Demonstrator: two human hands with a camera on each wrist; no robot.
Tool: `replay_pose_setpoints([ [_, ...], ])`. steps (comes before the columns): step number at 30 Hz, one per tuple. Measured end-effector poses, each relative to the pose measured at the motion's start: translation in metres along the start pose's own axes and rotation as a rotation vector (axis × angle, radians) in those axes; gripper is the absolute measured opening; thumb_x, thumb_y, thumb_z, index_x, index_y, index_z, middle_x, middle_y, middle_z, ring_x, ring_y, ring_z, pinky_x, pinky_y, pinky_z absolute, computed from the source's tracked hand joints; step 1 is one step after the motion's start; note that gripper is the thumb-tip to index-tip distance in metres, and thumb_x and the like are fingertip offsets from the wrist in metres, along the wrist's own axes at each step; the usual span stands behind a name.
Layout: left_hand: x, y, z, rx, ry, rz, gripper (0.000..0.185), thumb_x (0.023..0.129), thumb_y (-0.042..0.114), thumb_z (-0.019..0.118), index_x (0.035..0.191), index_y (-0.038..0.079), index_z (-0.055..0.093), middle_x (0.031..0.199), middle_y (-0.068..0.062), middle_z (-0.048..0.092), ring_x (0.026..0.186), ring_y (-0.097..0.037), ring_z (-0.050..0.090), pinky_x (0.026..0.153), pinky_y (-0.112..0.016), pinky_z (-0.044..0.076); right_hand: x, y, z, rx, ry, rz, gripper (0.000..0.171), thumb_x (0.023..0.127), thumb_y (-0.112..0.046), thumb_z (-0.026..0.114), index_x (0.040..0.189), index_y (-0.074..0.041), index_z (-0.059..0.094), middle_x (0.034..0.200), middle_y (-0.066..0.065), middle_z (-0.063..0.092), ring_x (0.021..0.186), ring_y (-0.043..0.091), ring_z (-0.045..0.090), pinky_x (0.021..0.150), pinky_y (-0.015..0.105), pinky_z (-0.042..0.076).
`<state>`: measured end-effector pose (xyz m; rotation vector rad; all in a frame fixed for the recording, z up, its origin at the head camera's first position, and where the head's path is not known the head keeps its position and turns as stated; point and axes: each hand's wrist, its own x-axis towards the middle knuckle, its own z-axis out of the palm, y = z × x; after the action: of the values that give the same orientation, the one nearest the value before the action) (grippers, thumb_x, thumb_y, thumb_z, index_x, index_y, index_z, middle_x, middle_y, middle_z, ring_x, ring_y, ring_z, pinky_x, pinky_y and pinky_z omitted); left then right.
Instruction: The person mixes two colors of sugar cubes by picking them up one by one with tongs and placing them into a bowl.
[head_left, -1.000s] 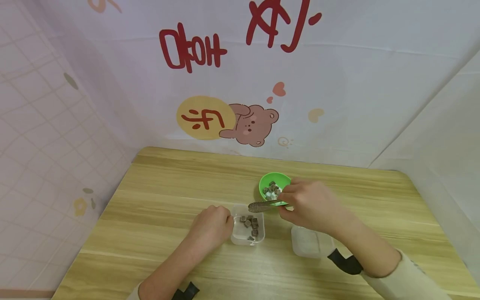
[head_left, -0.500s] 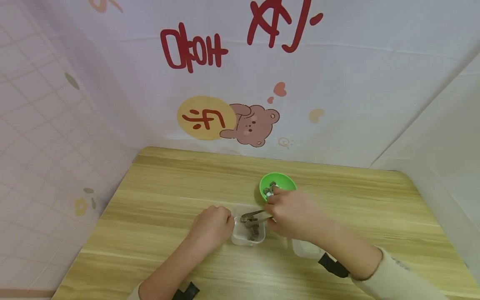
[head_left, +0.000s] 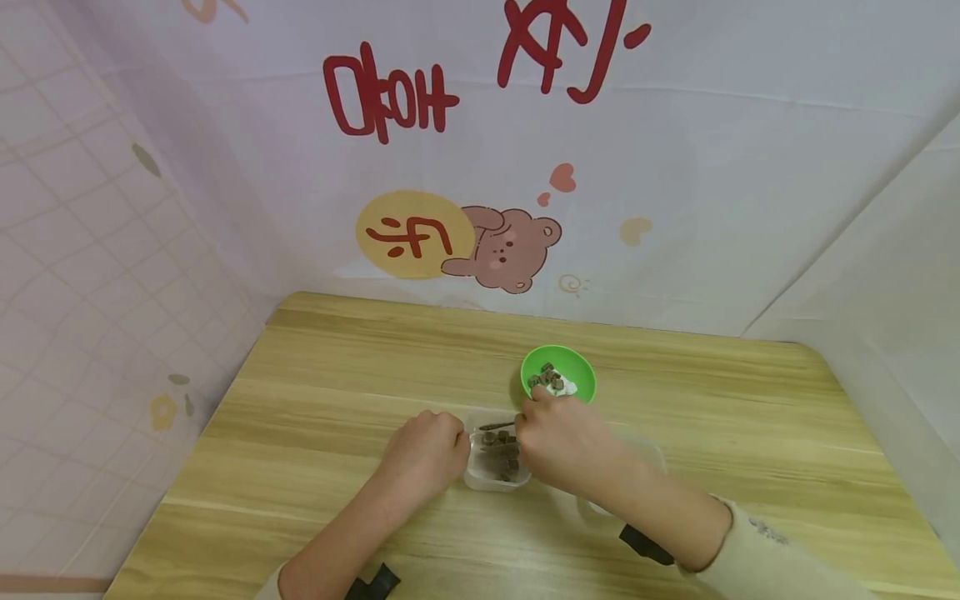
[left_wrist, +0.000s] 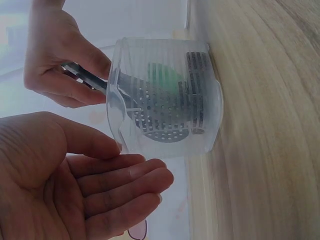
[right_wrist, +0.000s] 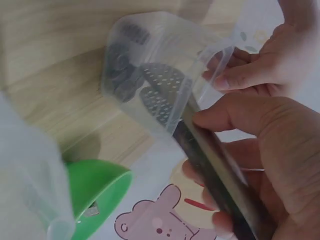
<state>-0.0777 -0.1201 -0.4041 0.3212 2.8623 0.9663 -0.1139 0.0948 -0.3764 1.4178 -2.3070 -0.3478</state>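
Tongs (head_left: 497, 426) now dip into the clear tub (head_left: 495, 482) — dark pellets (head_left: 501, 459) inside.

Clear plastic tub (head_left: 495, 475), perforated metal tongs (right_wrist: 165, 97), matt wood-grain table (head_left: 337, 375)
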Motion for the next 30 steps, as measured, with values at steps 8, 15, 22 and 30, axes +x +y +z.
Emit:
replay_pose_setpoints([
  [8,0.000,-0.001,0.000,-0.001,0.005,0.012,0.049,0.096,0.004,0.058,0.054,0.018,0.038,0.049,0.010,0.029,0.045,-0.006,0.027,0.043,-0.024,0.025,0.007,-0.006,-0.004,0.039,-0.042,0.112,0.036,0.069,-0.006,0.072,0.053,-0.019,0.042,0.057,-0.004,0.043,0.057,0.016,0.046,0.040,0.026,0.031],
  [15,0.000,0.000,-0.001,0.019,0.028,0.023,0.049,0.094,0.001,0.059,0.054,0.018,0.036,0.050,0.009,0.027,0.047,-0.007,0.025,0.044,-0.025,0.024,0.010,-0.013,-0.007,-0.031,-0.051,0.086,0.029,0.072,-0.003,0.070,0.054,-0.016,0.052,0.058,-0.002,0.048,0.058,0.015,0.049,0.040,0.026,0.038],
  [22,-0.001,0.000,-0.002,0.006,0.024,0.021,0.049,0.094,0.001,0.058,0.054,0.018,0.035,0.049,0.010,0.025,0.046,-0.006,0.024,0.043,-0.023,0.024,0.008,-0.011,-0.007,-0.002,-0.058,0.080,0.033,0.074,-0.003,0.074,0.054,-0.017,0.051,0.059,-0.003,0.048,0.059,0.014,0.048,0.041,0.026,0.039],
  [30,-0.001,0.001,-0.002,0.004,0.019,0.025,0.050,0.096,0.001,0.057,0.055,0.018,0.034,0.049,0.010,0.026,0.046,-0.006,0.024,0.043,-0.024,0.024,-0.003,-0.002,-0.002,0.104,0.009,0.089,0.029,0.067,-0.013,0.079,0.058,-0.017,0.052,0.061,-0.004,0.049,0.060,0.016,0.047,0.049,0.025,0.040],
])
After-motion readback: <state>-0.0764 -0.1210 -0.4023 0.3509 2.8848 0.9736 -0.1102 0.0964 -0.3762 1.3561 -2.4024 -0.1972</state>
